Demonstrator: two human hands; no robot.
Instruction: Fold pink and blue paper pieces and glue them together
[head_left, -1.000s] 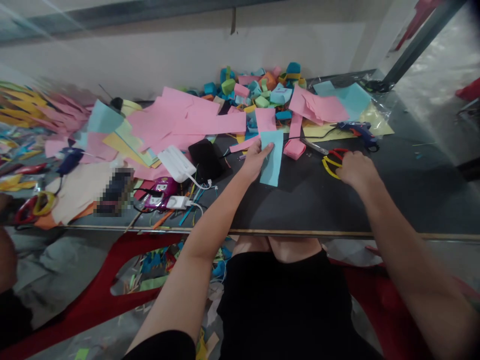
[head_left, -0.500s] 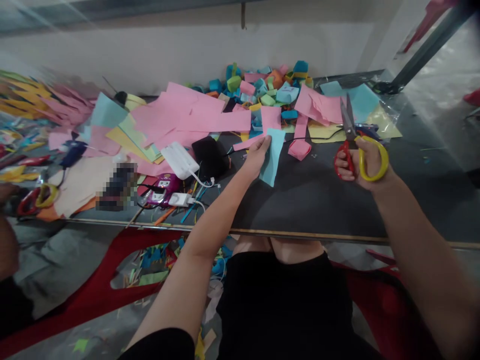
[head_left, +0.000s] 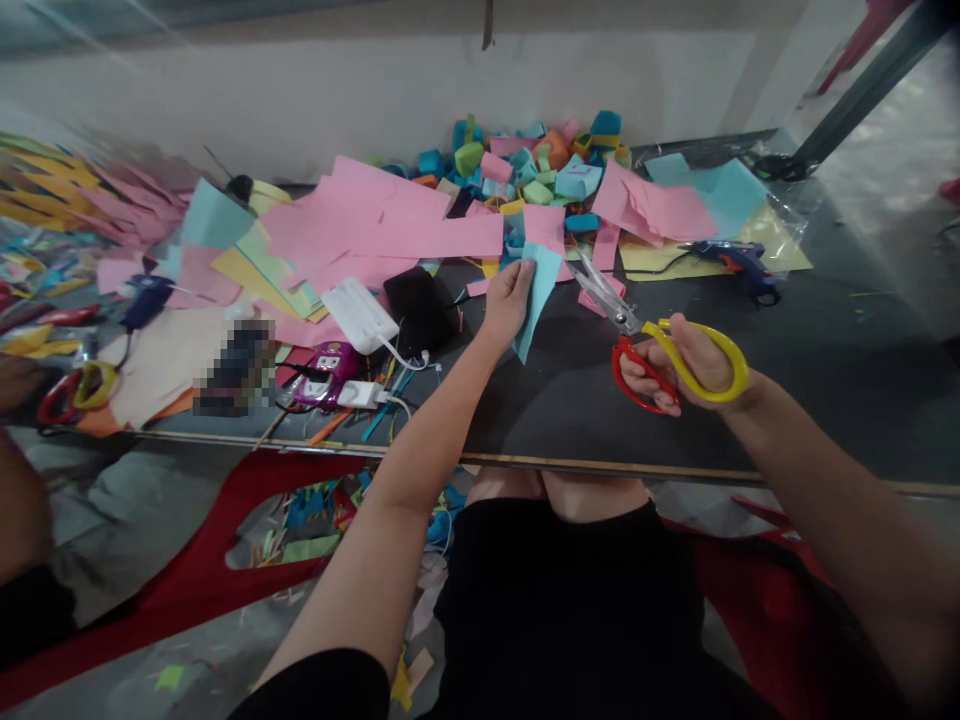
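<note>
Left hand point(head_left: 508, 300) clamped on the blue strip point(head_left: 541, 298), holding it above the surface point(head_left: 559, 420), and the strip's long axis runs at a slant, far end leaning right, near end towards the person! Right of the strip, the right hand point(head_left: 694, 362) grips the scissors point(head_left: 624, 318), blades parted, pointing forward and left, tips just beside the strip. Pink sheets point(head_left: 375, 228) spread to its left; glue gun point(head_left: 742, 265) lies well right.
</note>
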